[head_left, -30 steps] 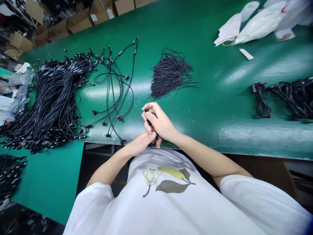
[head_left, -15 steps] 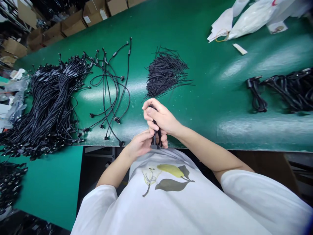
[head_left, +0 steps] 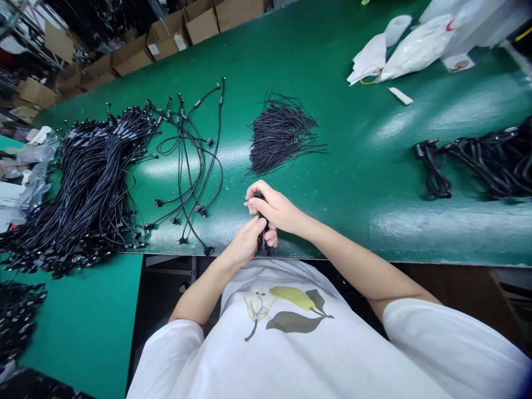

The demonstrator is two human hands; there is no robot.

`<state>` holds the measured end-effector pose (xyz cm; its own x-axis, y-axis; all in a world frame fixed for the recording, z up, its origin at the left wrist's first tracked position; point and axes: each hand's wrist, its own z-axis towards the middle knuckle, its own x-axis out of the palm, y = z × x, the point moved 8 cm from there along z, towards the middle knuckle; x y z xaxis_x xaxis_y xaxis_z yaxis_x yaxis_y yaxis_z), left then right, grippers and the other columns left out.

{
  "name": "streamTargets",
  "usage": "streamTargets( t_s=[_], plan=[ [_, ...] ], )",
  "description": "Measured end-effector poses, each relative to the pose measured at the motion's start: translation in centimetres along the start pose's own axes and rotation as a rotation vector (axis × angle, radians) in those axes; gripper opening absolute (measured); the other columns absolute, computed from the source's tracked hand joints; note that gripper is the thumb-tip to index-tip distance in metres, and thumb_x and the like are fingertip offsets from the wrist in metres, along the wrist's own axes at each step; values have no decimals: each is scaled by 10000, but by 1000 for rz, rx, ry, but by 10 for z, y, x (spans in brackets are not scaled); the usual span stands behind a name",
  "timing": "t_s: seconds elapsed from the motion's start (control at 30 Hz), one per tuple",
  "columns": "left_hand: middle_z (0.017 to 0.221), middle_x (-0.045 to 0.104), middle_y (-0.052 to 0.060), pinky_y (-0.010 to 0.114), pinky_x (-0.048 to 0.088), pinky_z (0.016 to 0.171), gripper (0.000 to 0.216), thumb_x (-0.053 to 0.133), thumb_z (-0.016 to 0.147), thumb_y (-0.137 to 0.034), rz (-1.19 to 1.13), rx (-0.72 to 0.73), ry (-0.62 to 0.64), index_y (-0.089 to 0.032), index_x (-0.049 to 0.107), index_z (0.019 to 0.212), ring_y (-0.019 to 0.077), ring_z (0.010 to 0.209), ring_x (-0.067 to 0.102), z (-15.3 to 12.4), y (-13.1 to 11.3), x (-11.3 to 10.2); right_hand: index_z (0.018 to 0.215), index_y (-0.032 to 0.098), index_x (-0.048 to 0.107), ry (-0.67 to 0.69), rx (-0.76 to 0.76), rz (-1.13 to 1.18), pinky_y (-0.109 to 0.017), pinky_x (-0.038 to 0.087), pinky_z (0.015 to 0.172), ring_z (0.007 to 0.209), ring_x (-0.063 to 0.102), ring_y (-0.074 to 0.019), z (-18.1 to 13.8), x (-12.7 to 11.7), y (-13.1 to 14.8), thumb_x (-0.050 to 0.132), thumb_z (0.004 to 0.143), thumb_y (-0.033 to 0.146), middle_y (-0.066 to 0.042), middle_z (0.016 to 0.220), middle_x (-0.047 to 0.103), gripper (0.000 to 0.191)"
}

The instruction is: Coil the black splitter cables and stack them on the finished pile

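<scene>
My right hand is closed around a coiled black cable at the near edge of the green table. My left hand pinches the lower end of the same coil from below, fingers pressed against it. Most of the coil is hidden inside my hands. Just beyond my hands lies a heap of thin black twist ties. To the left, several loose black cables lie spread out, and further left a big pile of black cables.
Bundled black cables lie at the right. White plastic bags and a paper strip sit at the far right. Cardboard boxes line the far edge. A second green table with more cables stands at lower left.
My hands stayed together on the coil, the left fingers shifting up against it. The view tilted slightly, so the table appears lower in frame.
</scene>
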<state>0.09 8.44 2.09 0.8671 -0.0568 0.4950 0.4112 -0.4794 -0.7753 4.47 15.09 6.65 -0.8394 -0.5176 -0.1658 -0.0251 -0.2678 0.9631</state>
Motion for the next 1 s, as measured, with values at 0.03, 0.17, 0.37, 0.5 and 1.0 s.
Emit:
streamTargets(
  t_s=[0.03,0.17,0.37,0.5,1.0],
  plan=[
    [556,395,-54,250,392,565,314,579,878,-435,-24,50,-73,-169,492,734,94,508,416,3,-5,-8,1095,196,491,-52,-28,-109,-406,478,893,846,579,-170,-3,-4,3,466,932,323,-47,947,583,208],
    [623,402,-45,212,395,615,245,473,949,-334,-184,364,-395,-185,469,755,87,572,429,9,-40,-50,1256,176,468,-155,-102,-473,-407,487,882,1033,570,-253,-24,3,10,556,896,376,-149,1218,521,421],
    [686,452,-22,199,402,651,259,343,984,-249,-324,398,-421,-168,493,789,81,612,462,14,-47,-63,1262,146,497,-80,-184,-831,-386,497,745,875,592,-270,-35,40,4,546,914,369,-125,968,627,417],
    [675,456,-24,196,387,615,270,328,987,-256,-339,371,-436,-166,491,792,81,600,466,11,-45,-60,1187,137,571,-110,-278,-899,-363,489,733,881,570,-250,-30,42,14,473,942,256,-139,1007,616,290],
    [606,445,-53,230,408,612,327,681,821,-441,-17,307,-33,-143,556,873,84,568,455,5,-45,-33,1238,213,530,-198,-175,-113,-366,526,923,1111,595,-207,-26,-23,21,596,882,309,-107,1202,613,374]
  ],
)
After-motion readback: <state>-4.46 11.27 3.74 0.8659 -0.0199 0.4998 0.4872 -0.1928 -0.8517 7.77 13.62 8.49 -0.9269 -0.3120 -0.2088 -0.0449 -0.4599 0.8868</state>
